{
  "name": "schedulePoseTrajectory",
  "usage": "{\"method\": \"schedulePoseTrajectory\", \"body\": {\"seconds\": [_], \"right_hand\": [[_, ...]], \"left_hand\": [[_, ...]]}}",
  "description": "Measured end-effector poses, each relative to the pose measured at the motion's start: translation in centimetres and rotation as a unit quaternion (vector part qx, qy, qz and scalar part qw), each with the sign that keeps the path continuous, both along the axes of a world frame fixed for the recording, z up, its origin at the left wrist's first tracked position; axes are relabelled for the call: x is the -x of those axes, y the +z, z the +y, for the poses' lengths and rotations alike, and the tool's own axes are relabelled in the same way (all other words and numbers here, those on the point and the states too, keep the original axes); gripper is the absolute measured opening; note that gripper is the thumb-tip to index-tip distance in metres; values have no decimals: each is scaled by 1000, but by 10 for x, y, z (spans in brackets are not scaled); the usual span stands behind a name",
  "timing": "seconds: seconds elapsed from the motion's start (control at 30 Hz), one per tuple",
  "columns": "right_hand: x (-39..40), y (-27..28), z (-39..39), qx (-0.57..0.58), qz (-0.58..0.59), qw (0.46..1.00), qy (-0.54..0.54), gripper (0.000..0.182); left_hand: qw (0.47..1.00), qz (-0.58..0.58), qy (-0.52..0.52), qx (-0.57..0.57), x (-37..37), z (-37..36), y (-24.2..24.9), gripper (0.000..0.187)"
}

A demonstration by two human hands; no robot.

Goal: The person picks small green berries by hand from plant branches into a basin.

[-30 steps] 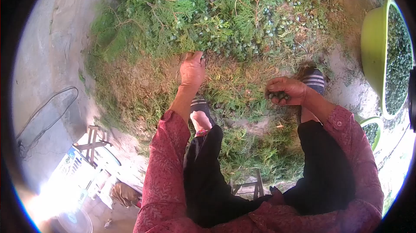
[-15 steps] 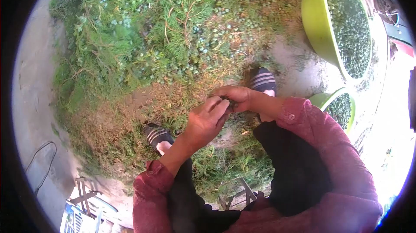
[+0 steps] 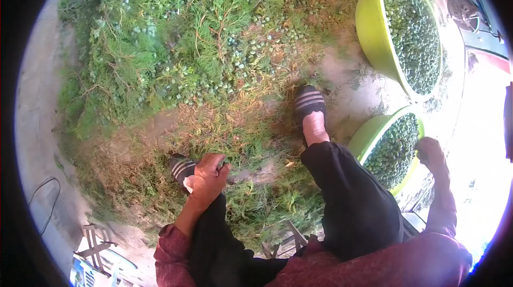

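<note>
Cones (image 3: 394,151) fill the smaller green basin (image 3: 367,132), right hand (image 3: 429,153) at its outer rim.
Its fingers curl inward, but whether they grip anything cannot be told; the left hand (image 3: 209,177), above a striped slipper (image 3: 180,167), has loosely bent fingers, contents likewise unclear. Loosening the right fingers low and well inside the rim would probably scatter fewest cones.

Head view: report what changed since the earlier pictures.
The right hand, which held green cones, has parted from the left hand and swung right to the smaller basin; whether it still holds any is unclear. The left hand has drawn back toward the left slipper. The larger basin and conifer branches stay put.
</note>
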State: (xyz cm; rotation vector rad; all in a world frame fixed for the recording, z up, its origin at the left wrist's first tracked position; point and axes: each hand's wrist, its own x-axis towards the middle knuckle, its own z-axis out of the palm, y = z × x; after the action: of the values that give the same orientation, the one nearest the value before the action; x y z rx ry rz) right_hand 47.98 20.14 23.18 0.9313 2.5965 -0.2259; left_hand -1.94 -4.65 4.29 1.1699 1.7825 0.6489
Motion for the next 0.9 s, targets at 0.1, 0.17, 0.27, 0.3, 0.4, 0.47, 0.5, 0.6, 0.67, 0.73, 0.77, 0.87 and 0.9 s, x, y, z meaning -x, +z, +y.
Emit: {"method": "schedulePoseTrajectory", "body": {"seconds": [0.1, 0.17, 0.27, 0.3, 0.4, 0.47, 0.5, 0.6, 0.67, 0.73, 0.77, 0.87, 0.9], "right_hand": [[-31, 1, -23, 154, -75, 664, -728, 28], [-32, 1, -31, 144, -226, 811, -521, 38], [-1, -12, -12, 26, -189, 930, -314, 40], [50, -15, 4, 36, -143, 935, -322, 35], [149, -71, 33, 116, 86, 947, -287, 35], [221, -114, 39, 125, 106, 980, -111, 43], [261, -134, 39, 160, 86, 982, -53, 49], [336, -198, 25, 169, 138, 976, 20, 59], [369, -225, 14, 163, 113, 980, 0, 62], [375, -229, -9, 199, 85, 976, 1, 61], [375, -231, -21, 229, 59, 971, 10, 62], [336, -237, -71, 151, 44, 976, 154, 56], [331, -234, -75, 195, 23, 960, 202, 50]], "left_hand": [[999, 10, -36, -37, -3, 11, -5, 24], [999, 3, -27, -38, -3, 17, 0, 24], [999, -2, -19, -34, 0, 12, -1, 24], [999, 0, -14, -33, 1, 10, -3, 25], [999, -11, -37, -29, -3, 10, -8, 25], [998, -12, -45, -34, -5, 9, -12, 25], [997, -17, -58, -42, -5, 7, -13, 25], [997, 14, -60, -56, -3, 2, -18, 26], [997, 30, -56, -42, -3, -1, -19, 28], [998, 7, -60, -36, -6, -4, -20, 26], [998, -12, -59, -34, -6, -3, -21, 25], [998, -26, -59, -24, -7, -3, -22, 24], [998, -27, -57, -23, -7, -4, -22, 24]]}}
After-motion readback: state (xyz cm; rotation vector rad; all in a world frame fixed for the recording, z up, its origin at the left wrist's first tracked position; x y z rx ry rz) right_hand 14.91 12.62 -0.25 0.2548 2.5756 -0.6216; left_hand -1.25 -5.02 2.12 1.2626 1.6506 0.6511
